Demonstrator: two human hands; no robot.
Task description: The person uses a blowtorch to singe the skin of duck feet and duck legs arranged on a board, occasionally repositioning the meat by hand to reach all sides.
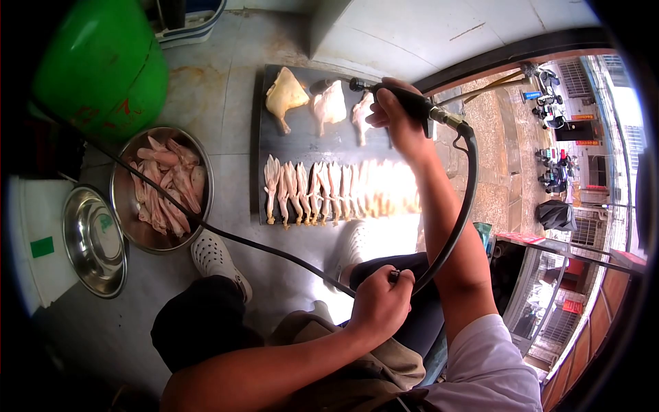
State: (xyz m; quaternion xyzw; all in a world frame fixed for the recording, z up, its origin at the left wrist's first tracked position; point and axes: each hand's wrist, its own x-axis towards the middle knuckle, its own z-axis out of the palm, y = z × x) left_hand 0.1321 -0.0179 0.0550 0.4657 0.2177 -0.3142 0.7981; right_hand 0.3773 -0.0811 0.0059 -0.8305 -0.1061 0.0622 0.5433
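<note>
Three poultry pieces [329,104] and a row of feet [309,189] lie on the board [302,145], right hand [397,117] gripping the torch [427,110] above them, left hand [379,302] fisted on its hose [467,185]; bowl [209,180] holds more pieces, so judged roughly midway.

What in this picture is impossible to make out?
- Head view: right end of the row of pale poultry feet, washed out by sun glare.
- Head view: top of the round green gas cylinder, cut off by the dark lens rim.
- Head view: middle of the black metal torch, covered by the right hand.
</note>
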